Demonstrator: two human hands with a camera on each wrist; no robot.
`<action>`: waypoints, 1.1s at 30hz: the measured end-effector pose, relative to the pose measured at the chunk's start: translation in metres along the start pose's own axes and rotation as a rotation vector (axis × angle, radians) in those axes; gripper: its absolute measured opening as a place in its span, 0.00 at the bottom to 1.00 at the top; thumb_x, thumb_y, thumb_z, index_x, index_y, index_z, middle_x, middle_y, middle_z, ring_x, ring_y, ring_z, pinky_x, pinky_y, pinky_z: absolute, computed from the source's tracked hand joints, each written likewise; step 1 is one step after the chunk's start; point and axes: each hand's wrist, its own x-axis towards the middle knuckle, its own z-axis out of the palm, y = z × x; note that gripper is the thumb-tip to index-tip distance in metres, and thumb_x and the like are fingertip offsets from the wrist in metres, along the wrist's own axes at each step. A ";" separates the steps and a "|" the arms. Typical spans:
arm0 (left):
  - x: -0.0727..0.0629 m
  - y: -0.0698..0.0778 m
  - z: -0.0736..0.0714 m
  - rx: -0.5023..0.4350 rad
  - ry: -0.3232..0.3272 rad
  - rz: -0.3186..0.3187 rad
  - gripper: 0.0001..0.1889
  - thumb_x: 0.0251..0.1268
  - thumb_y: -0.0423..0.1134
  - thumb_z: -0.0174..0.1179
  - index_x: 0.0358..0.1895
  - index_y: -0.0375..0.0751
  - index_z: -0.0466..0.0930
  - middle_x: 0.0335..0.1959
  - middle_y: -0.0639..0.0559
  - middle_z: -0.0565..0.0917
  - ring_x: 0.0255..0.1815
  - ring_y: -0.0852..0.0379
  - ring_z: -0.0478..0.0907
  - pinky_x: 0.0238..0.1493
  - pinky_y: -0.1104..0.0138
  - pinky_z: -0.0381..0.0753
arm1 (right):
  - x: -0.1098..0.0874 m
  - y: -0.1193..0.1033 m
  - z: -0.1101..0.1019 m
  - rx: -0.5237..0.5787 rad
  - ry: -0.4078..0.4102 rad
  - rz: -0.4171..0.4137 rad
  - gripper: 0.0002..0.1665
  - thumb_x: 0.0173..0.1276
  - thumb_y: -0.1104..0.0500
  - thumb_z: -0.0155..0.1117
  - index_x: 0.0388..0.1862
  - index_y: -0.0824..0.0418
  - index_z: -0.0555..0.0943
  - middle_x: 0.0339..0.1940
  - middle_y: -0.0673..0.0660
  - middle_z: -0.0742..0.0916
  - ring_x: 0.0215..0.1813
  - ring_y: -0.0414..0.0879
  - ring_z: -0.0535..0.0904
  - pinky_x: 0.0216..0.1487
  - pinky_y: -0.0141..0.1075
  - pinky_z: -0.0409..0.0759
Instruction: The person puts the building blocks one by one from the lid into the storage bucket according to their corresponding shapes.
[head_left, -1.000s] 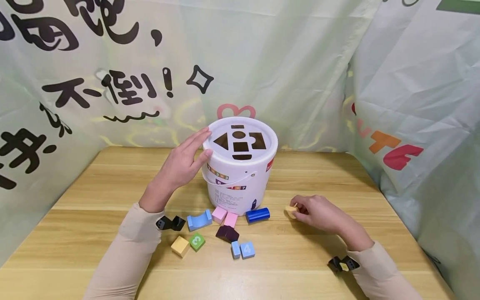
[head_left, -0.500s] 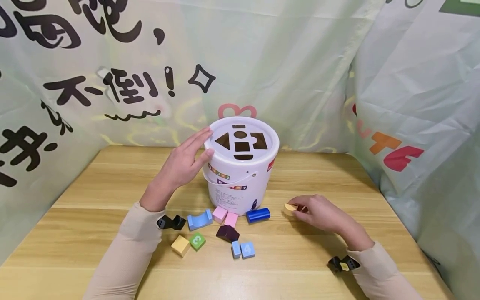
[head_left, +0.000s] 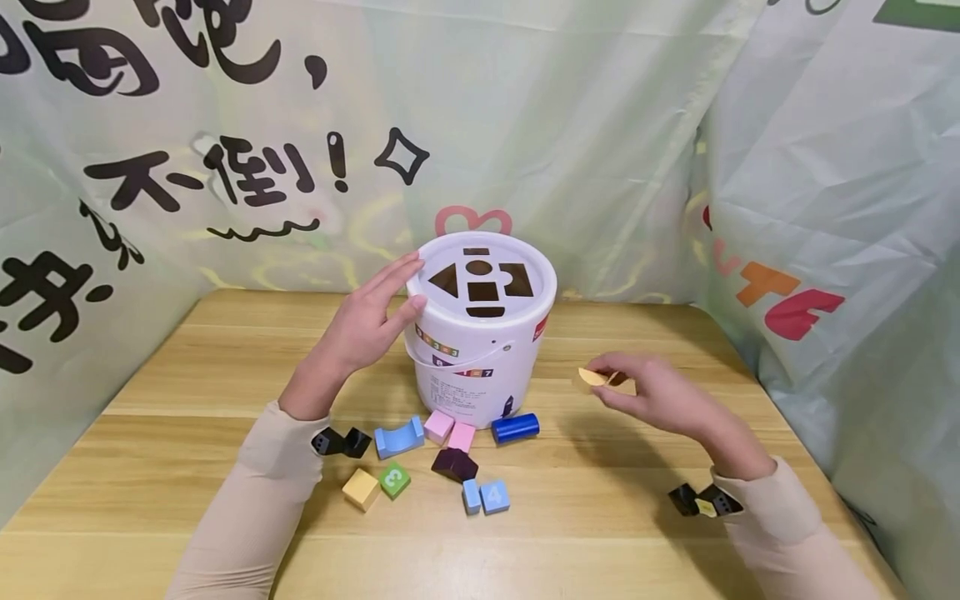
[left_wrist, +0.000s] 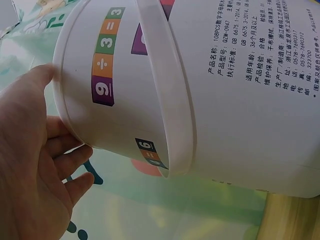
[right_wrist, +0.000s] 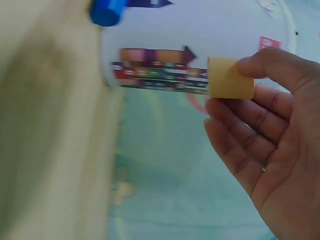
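A white bucket (head_left: 480, 367) stands upright on the table, its lid (head_left: 447, 310) cut with several shaped holes: a triangle, a circle, a square and others. My left hand (head_left: 360, 321) rests against the bucket's left rim, fingers fairly straight; the left wrist view shows the palm (left_wrist: 25, 165) beside the rim. Off to the bucket's right, my right hand (head_left: 656, 392) pinches a yellow half-round block (head_left: 592, 378) between thumb and fingers, raised above the table. In the right wrist view the yellow block (right_wrist: 231, 80) shows a flat, squarish side.
In front of the bucket lie a blue cylinder (head_left: 516, 428), a light blue arch block (head_left: 400, 437), two pink blocks (head_left: 461, 437), a dark purple block (head_left: 454, 464), a green block (head_left: 394, 480), a yellow block (head_left: 362, 489) and light blue blocks (head_left: 494, 497). Printed cloth (head_left: 600, 150) hangs behind.
My right hand has lifted the yellow half-round block up off the tabletop, and its shadow has spread below. The left hand has stayed on the bucket's rim.
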 end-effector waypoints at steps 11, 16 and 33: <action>0.001 0.001 0.000 0.001 0.002 0.003 0.33 0.76 0.61 0.42 0.74 0.44 0.62 0.75 0.48 0.61 0.74 0.47 0.59 0.67 0.43 0.62 | 0.019 -0.024 -0.048 -0.065 0.153 -0.114 0.18 0.57 0.66 0.74 0.46 0.54 0.86 0.38 0.43 0.87 0.39 0.36 0.81 0.36 0.26 0.77; 0.001 0.000 0.000 0.000 0.008 0.004 0.33 0.76 0.61 0.42 0.74 0.44 0.62 0.75 0.47 0.62 0.74 0.47 0.59 0.68 0.43 0.62 | 0.031 -0.038 -0.062 -0.010 0.195 -0.142 0.19 0.56 0.69 0.73 0.47 0.58 0.86 0.38 0.45 0.88 0.39 0.35 0.81 0.32 0.25 0.76; 0.000 0.000 0.000 -0.001 0.008 -0.003 0.34 0.75 0.63 0.41 0.74 0.43 0.63 0.75 0.49 0.61 0.74 0.48 0.58 0.68 0.44 0.62 | 0.098 -0.075 -0.070 0.090 0.068 -0.169 0.13 0.64 0.60 0.71 0.48 0.56 0.86 0.39 0.45 0.87 0.38 0.36 0.82 0.38 0.32 0.79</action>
